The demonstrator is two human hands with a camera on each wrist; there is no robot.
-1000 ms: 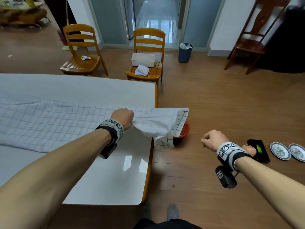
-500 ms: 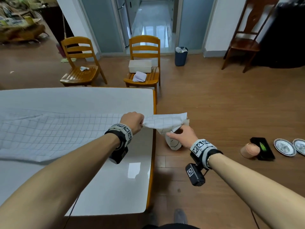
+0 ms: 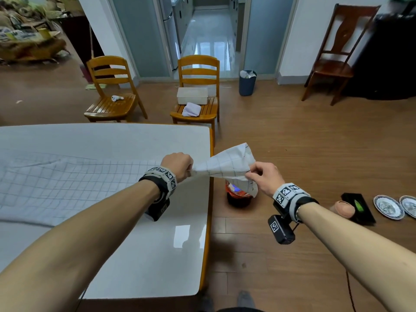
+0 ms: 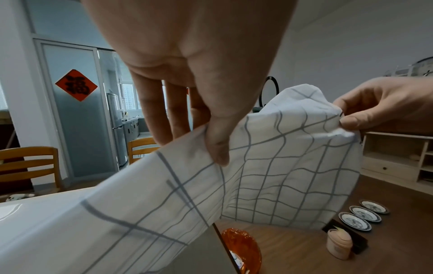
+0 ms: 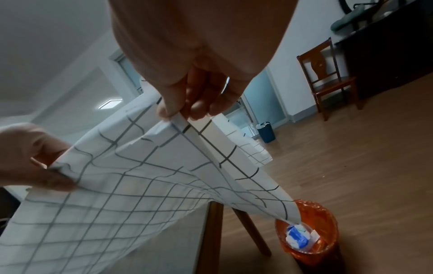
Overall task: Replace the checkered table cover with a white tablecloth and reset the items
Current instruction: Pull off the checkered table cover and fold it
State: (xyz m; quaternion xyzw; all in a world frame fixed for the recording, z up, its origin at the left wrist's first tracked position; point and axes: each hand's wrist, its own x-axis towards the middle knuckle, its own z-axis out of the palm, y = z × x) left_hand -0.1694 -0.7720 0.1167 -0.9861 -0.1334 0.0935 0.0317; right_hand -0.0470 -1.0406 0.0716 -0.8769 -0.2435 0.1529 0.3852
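The checkered table cover [image 3: 74,183] lies folded in a band across the white table [image 3: 157,255], its right end lifted past the table's right edge. My left hand [image 3: 180,166] grips the cover at that edge, thumb over the fabric [image 4: 218,148]. My right hand [image 3: 258,176] pinches the cover's free corner between thumb and fingers [image 5: 173,113], holding it up over the floor. The cover [image 5: 131,176] stretches taut between both hands. A folded white cloth [image 3: 191,109] lies on the nearer wooden chair [image 3: 198,104], in front of a white box [image 3: 192,95].
An orange-lined bin [image 3: 238,197] stands on the floor under the lifted corner. On the floor at right are a pinkish cup [image 3: 343,209], a black tray [image 3: 358,208] and small plates [image 3: 388,207]. A second chair [image 3: 112,97], a blue bin [image 3: 247,83] and a dark chair [image 3: 335,61] stand farther back.
My right hand came in from the right over the floor, took hold of the cover's hanging corner and lifted it. My left hand kept its grip at the table edge.
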